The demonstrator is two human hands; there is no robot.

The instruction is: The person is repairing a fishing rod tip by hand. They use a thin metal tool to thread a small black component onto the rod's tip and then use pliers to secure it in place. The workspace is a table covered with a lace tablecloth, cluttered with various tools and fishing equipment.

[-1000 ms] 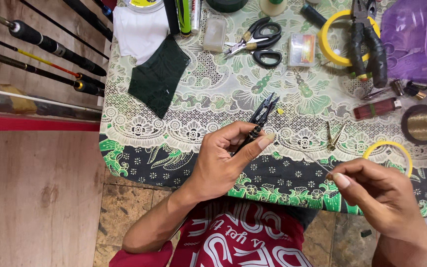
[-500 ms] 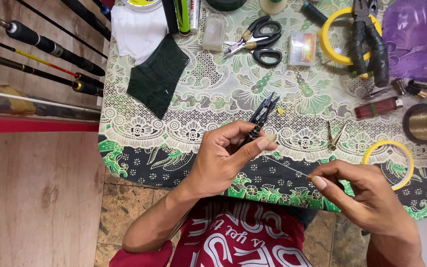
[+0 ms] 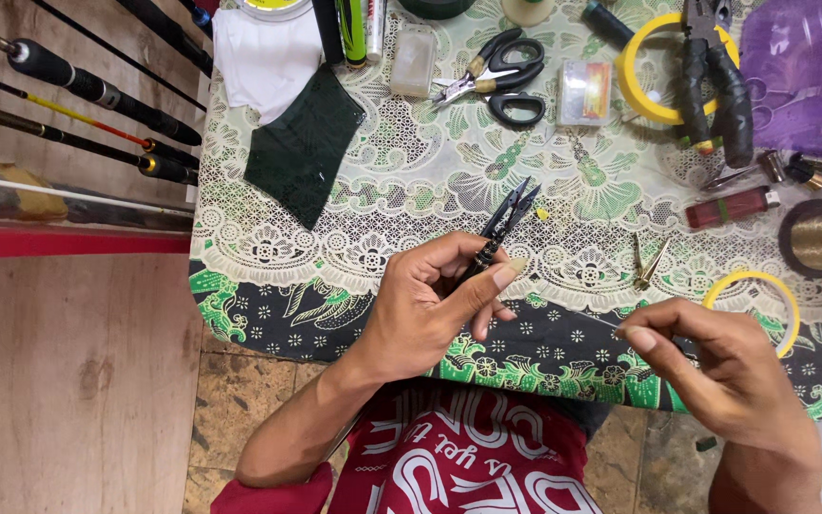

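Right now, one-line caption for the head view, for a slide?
Left hand grips small black pointed snips; right hand pinches a thin strand over the green patterned tablecloth.

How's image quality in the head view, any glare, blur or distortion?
Head view: even, soft light, only faint shadows under the left hand and right hand. No strong glare. Black snips are sharp; the thin strand at the right fingertips is barely resolvable. Slight wide-angle bend at the edges.

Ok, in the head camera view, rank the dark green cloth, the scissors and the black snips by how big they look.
1. dark green cloth, clearly largest.
2. scissors.
3. black snips in the left hand; partly hidden by the fingers, so their place against the scissors is unsure.
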